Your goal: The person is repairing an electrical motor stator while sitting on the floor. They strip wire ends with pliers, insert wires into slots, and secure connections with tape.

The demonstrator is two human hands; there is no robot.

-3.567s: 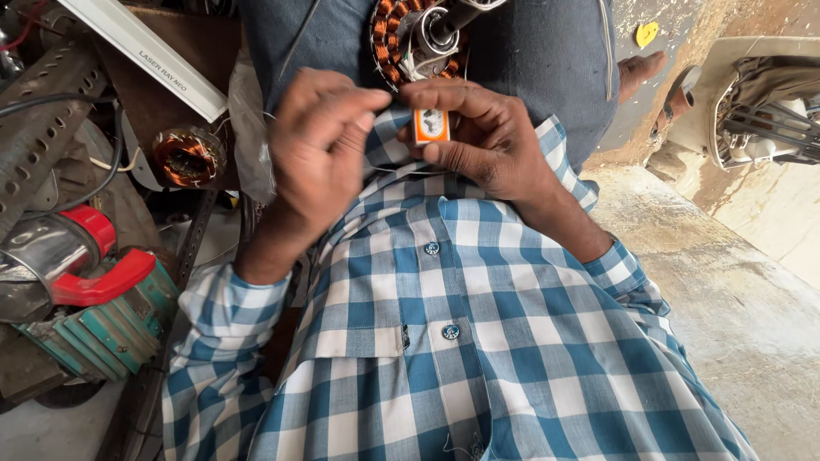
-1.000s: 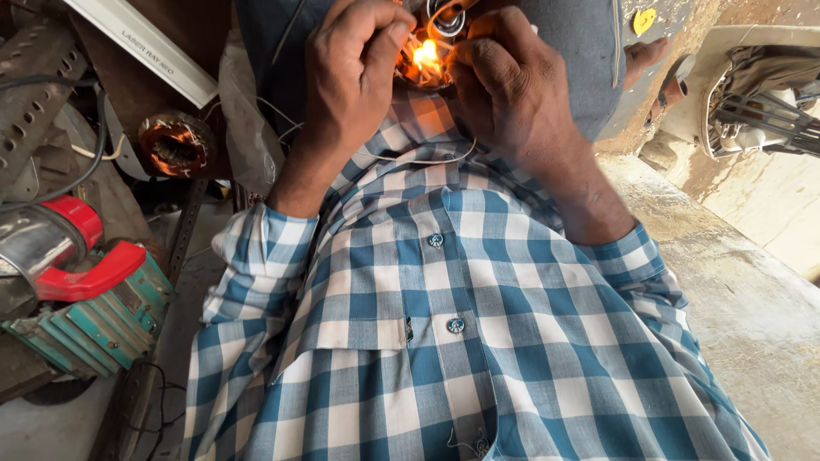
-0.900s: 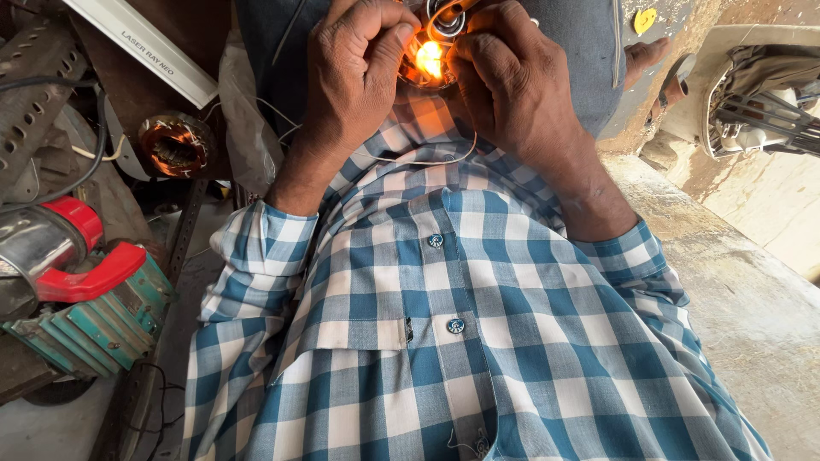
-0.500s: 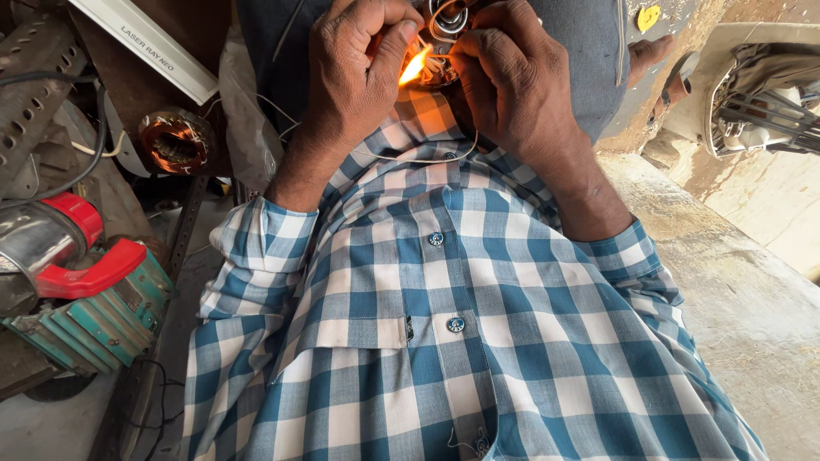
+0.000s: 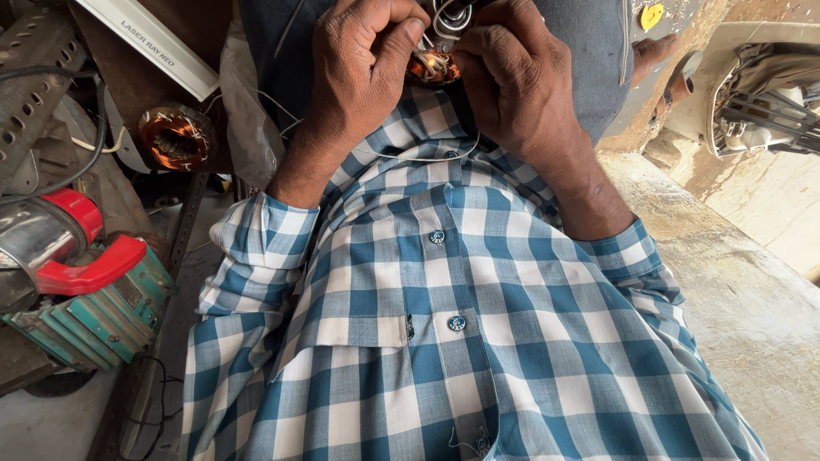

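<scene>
Both hands are curled tight at the top of the view: the left hand (image 5: 363, 72) and right hand (image 5: 521, 81) pinch the wire ends (image 5: 430, 66) of a copper motor winding between fingertips. No flame shows; the leads look bunched together but not yet tidied, so the joining seems partway done.

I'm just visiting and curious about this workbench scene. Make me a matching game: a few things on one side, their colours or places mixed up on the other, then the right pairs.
Things:
1. left hand
2. right hand
3. copper coil
4. power tool handle

Descriptions:
A. red, at the left edge
B. orange-brown, left of the forearm
C. at the wire bundle, thumb pressed down
D. fingers curled on the bundle's other side

Pairs: 1-C, 2-D, 3-B, 4-A
</scene>
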